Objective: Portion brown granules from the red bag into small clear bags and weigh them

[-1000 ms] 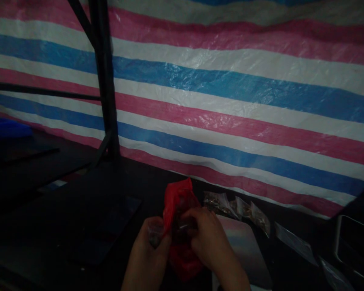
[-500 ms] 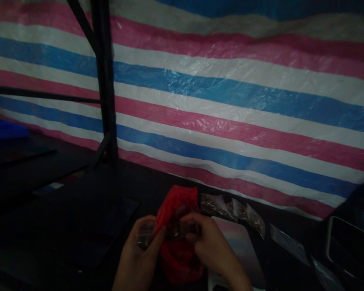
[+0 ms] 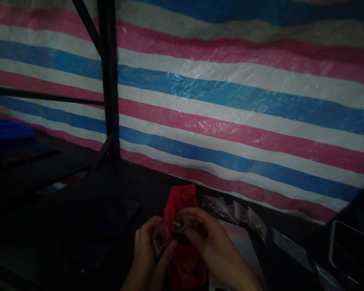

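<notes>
My left hand (image 3: 147, 248) is closed round a small clear plastic bag (image 3: 159, 239), its mouth facing the red bag; its thumb also touches the red edge. A thin red plastic bag (image 3: 186, 264) stands between my hands with its top gaping. My right hand (image 3: 215, 244) pinches a small clear cup (image 3: 182, 224) over the red bag's opening. Small brass-coloured pieces lie in the cup, too dim to name. The inside of the red bag is mostly dark and hidden.
Several clear bags of small metal pieces (image 3: 215, 205) lie behind a pale flat device (image 3: 241, 242). Flat clear bags (image 3: 291, 247) and a grey-rimmed tray (image 3: 350, 250) are to the right. A black post (image 3: 111, 101) stands before the striped sheet (image 3: 215, 113).
My right hand has lifted the cup out of the red bag, tilting it so the brass-coloured pieces show. My left hand has turned the clear bag's mouth inward.
</notes>
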The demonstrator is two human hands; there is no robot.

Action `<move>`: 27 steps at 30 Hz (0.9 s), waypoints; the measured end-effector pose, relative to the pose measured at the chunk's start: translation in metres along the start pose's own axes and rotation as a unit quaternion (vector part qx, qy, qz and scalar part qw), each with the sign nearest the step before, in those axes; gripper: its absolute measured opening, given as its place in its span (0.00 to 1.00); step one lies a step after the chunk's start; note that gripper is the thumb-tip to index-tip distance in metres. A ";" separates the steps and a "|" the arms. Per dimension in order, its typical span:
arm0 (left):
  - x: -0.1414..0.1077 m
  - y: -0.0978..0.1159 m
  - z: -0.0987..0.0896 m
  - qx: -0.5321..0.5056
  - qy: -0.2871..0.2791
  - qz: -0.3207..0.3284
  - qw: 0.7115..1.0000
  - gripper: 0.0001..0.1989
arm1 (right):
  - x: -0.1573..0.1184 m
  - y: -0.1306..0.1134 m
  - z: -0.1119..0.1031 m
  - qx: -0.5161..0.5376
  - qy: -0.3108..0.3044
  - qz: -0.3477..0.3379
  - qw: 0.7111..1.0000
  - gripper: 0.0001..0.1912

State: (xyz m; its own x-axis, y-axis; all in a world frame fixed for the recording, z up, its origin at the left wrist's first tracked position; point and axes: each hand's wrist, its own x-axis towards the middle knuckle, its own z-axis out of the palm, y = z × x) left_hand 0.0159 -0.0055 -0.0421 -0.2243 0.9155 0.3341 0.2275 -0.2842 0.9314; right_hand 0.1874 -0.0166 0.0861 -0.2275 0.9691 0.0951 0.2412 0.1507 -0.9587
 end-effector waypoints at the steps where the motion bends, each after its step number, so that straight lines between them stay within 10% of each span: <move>1: 0.000 0.000 0.000 -0.006 0.005 0.000 1.000 0.26 | -0.001 -0.004 0.004 -0.024 0.004 0.003 1.000 0.21; 15: 0.007 0.045 -0.024 -0.107 -0.077 -0.092 0.987 0.25 | -0.001 -0.020 0.032 -0.178 -0.006 -0.090 0.980 0.28; 27: 0.010 0.040 -0.031 -0.009 -0.114 -0.009 0.993 0.20 | 0.006 -0.032 0.026 -0.262 -0.103 -0.055 0.958 0.30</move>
State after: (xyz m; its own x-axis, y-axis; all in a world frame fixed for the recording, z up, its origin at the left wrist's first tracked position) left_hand -0.0064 -0.0169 0.0029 -0.0064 0.9606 0.2778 0.2086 -0.2704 0.9399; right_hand 0.1537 -0.0207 0.1107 -0.4473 0.8906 0.0821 0.6327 0.3801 -0.6747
